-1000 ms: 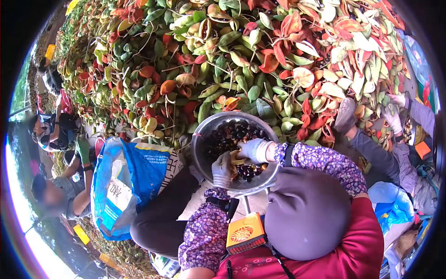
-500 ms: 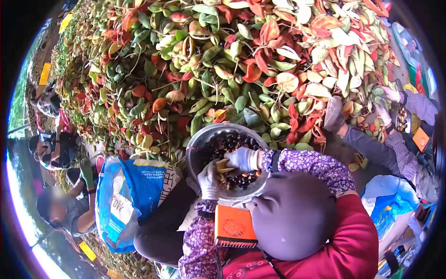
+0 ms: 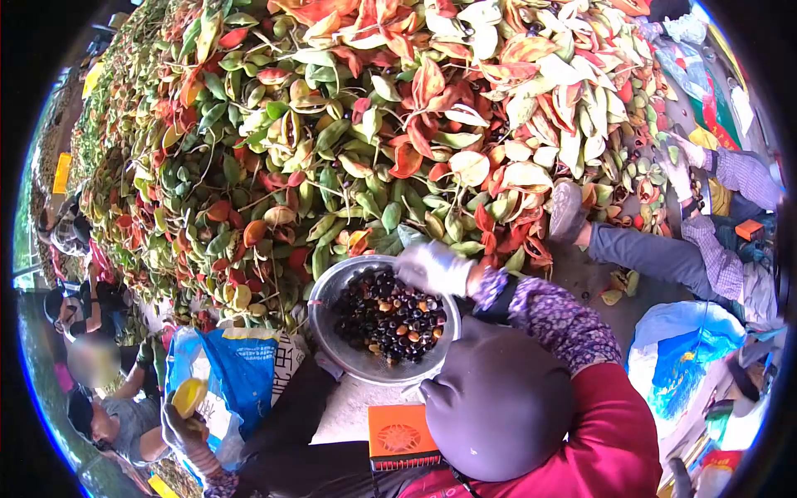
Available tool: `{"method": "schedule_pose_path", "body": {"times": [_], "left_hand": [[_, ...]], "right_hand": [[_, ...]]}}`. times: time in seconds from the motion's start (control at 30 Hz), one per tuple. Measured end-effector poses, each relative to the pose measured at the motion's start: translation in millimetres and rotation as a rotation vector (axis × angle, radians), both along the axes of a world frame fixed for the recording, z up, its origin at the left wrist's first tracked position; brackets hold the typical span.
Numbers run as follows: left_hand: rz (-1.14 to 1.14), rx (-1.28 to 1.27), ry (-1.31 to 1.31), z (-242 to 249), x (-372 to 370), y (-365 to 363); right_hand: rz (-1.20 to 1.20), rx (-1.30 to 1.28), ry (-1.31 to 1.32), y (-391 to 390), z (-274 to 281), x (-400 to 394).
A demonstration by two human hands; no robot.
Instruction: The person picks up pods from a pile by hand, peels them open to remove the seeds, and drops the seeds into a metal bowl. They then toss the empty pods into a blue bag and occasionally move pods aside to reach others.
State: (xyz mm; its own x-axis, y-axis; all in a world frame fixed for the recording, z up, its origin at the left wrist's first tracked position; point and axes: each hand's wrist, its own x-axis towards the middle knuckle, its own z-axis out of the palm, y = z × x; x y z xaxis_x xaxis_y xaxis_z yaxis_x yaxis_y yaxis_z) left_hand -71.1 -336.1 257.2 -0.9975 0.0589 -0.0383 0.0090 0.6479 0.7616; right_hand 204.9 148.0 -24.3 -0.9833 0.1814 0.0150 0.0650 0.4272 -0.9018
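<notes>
A metal bowl (image 3: pixel 325 292) full of dark round seeds (image 3: pixel 390 319) rests on my lap, in front of a big heap of green, red and cream pods (image 3: pixel 374 141). My right hand (image 3: pixel 432 267), in a white glove, hovers over the bowl's far rim next to the heap, fingers spread and nothing visible in them. Low at the left, my gloved left hand (image 3: pixel 184 422) grips an emptied yellow pod shell (image 3: pixel 190 393) beside the open blue bag (image 3: pixel 245 365).
An orange box (image 3: pixel 398 432) hangs at my chest. At the right a seated person stretches a leg (image 3: pixel 639 249) toward the heap, with gloved hands (image 3: pixel 677 158) among the pods. Other people (image 3: pixel 100 398) crouch at the left. A blue and white sack (image 3: pixel 681 357) lies at my right.
Both hands were together over the bowl on a pod. Now my left hand has swung down left to the blue bag with the shell, and my right has reached toward the heap.
</notes>
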Motion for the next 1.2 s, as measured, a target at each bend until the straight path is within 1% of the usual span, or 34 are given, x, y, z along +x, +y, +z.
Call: {"method": "schedule_pose_path", "body": {"times": [0.03,0.1,0.17,0.23,0.27,0.3,0.37,0.4,0.43,0.47,0.5,0.53,0.57,0.63,0.7,0.73,0.77,0.87,0.9,0.93,0.97,1.0,1.03,1.07,1.1,1.13,1.17,1.2], "left_hand": [[-0.002,-0.074,0.000,-3.2,-18.2,-22.4],[-0.045,-0.238,-0.033,-10.6,-44.6,-69.4],[-0.133,-0.406,-0.096,-32.9,-65.1,-101.8],[-0.306,-0.568,-0.179,-60.0,-85.0,-130.3],[-0.464,-0.652,-0.222,-73.4,-96.0,-146.0],[-0.728,-0.764,-0.247,-86.1,-108.8,-156.7],[-1.312,-1.367,-0.060,-97.1,-115.3,-186.4],[-0.957,-1.471,-0.300,-77.9,-106.6,-136.5],[-0.630,-1.490,-0.363,-49.9,-79.9,-60.7],[-0.438,-1.427,-0.329,-23.5,-52.6,5.1],[-0.334,-1.292,-0.276,-1.2,-23.2,64.5],[-0.397,-1.125,-0.152,6.9,-6.8,94.0],[-0.475,-0.966,-0.039,15.0,9.5,123.4],[-0.475,-0.543,-0.096,1.0,43.2,163.1],[-0.699,-0.479,-0.034,-3.0,93.5,218.3],[-0.765,-0.412,-0.070,-13.6,109.2,233.3],[-0.829,-0.346,-0.104,-27.3,122.9,245.7],[-0.862,-0.300,-0.280,-59.5,156.1,288.2],[-0.850,-0.302,-0.354,-69.6,164.3,296.7],[-0.914,-0.211,-0.282,-94.8,170.7,296.1],[-0.972,-0.121,-0.210,-114.6,176.4,295.9],[-0.977,-0.169,-0.301,-114.9,183.1,304.1],[-1.041,-0.174,-0.290,-133.4,186.1,302.9],[-1.046,-0.194,-0.361,-145.7,189.3,301.3],[-1.055,-0.215,-0.428,-155.1,190.6,300.6],[-1.052,-0.217,-0.439,-162.1,190.8,298.1],[-1.048,-0.218,-0.446,-167.3,189.2,296.5],[-1.002,-0.223,-0.585,-173.1,186.4,294.9]], "right_hand": [[-0.122,0.063,0.017,25.9,-4.4,3.7],[-0.603,0.227,0.045,71.5,-3.0,16.2],[-0.788,0.439,0.054,112.9,1.2,19.0],[-0.783,0.642,-0.236,153.5,-18.9,14.5],[-0.744,0.627,-0.314,164.7,-20.9,11.7],[-0.684,0.783,-0.264,172.2,-27.4,9.0],[-0.529,0.760,-0.247,172.0,-42.0,6.7],[-0.451,0.695,-0.301,169.7,-44.8,8.3],[-0.375,0.628,-0.356,167.1,-46.7,9.7],[-0.333,0.610,-0.379,162.4,-48.1,12.8],[-0.343,0.537,-0.446,152.0,-40.7,15.4],[-0.356,0.467,-0.513,141.6,-34.2,18.3],[-0.305,0.422,-0.461,130.2,-16.6,24.6],[-0.221,0.332,-0.675,109.5,5.8,39.3],[-0.085,0.989,-0.420,85.9,-28.9,75.2],[-0.127,0.931,-0.419,80.3,-36.1,85.4],[-0.091,1.044,-0.355,80.7,-23.0,90.8],[0.175,0.600,-0.714,90.5,51.0,60.7],[0.200,0.516,-0.806,94.3,76.2,43.8],[0.074,0.598,-0.734,99.8,59.7,36.4],[-0.048,0.677,-0.656,105.5,29.9,29.1],[-0.080,0.700,-0.612,118.2,-11.1,17.6],[-0.108,0.716,-0.570,127.4,-39.2,10.1],[-0.042,0.627,-0.472,129.5,-35.3,10.4],[-0.034,0.627,-0.514,126.0,-39.1,7.0],[0.024,0.577,-0.700,127.2,-42.6,0.5],[0.090,0.524,-0.887,126.8,-30.0,-8.0],[0.094,0.525,-0.891,125.2,-20.7,-5.9]]}}
